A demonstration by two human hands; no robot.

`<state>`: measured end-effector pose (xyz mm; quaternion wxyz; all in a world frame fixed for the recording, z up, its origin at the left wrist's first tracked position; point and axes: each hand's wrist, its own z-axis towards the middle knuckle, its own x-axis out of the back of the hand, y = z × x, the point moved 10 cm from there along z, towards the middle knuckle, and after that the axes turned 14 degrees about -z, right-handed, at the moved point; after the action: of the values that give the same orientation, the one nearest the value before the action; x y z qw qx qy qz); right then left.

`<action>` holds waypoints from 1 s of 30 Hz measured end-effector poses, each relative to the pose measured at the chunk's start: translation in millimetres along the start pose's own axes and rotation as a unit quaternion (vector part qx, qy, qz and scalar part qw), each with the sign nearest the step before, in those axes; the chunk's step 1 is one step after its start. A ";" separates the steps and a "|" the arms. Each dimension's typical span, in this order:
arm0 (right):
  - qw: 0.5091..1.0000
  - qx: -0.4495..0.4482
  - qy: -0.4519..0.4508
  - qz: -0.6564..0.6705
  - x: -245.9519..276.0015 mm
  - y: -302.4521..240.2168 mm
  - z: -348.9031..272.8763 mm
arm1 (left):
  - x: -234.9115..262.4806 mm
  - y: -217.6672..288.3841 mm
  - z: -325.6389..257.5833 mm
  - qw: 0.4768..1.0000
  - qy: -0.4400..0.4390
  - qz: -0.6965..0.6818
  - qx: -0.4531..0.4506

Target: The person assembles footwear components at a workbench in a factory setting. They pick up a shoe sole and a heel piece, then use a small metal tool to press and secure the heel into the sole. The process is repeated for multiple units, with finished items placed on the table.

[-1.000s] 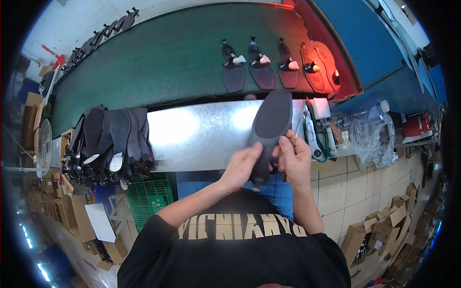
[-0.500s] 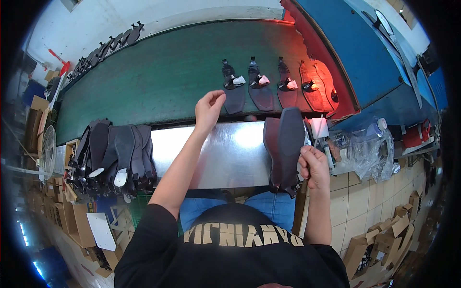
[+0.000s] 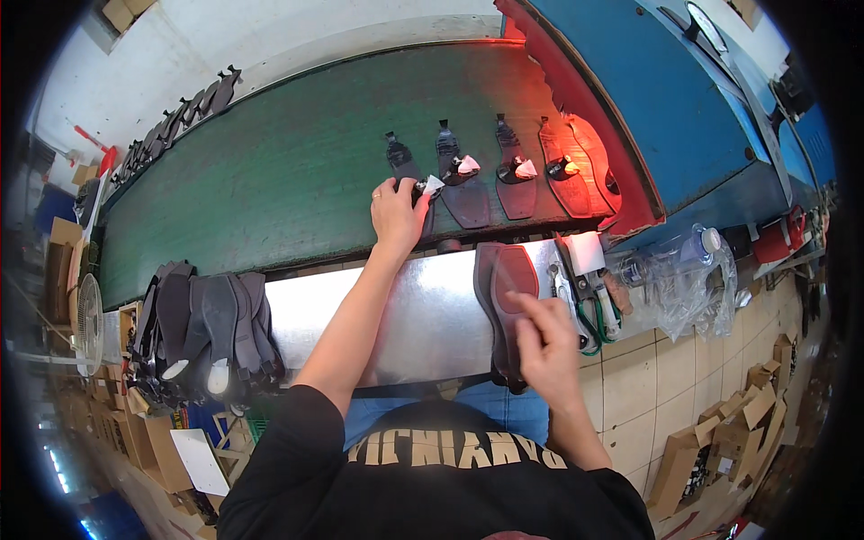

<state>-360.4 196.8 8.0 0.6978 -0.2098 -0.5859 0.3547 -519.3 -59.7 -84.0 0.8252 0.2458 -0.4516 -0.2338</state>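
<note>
a hand over each: a long green conveyor belt [image 3: 297,162] and a shiny silver metal worktop [image 3: 369,315].
the left hand's [image 3: 396,218] fingers bent around the row's leftmost flat black sandal [image 3: 403,164] on the belt, grip uncertain; the right hand [image 3: 551,349], blurred and half-curled, was over two dark flat soles [image 3: 498,315], any hold unclear. a light touch, sparing the small white wad [image 3: 434,184], probably suited best.

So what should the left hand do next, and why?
Perhaps lift the leftmost sandal of the near row off the green surface: the left hand is at its strap, and the right hand is away over the metal table.
</note>
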 end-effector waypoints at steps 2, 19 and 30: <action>0.998 0.004 -0.058 0.015 -33.4 -11.6 -8.6 | 5.3 -1.1 6.0 0.997 0.003 -0.074 0.033; 0.966 0.086 -0.065 -0.234 -130.8 -33.8 -12.8 | 168.3 -4.5 -80.4 0.773 0.051 -0.594 0.218; 0.830 -0.049 -0.157 0.534 -79.9 -65.6 -25.0 | 112.4 88.3 -199.1 0.567 -0.197 -0.725 0.336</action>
<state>-324.9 97.3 -4.6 0.2870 -0.4653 -0.5013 0.6706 -279.3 -21.4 -52.5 0.1267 0.6985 -0.3193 -0.6278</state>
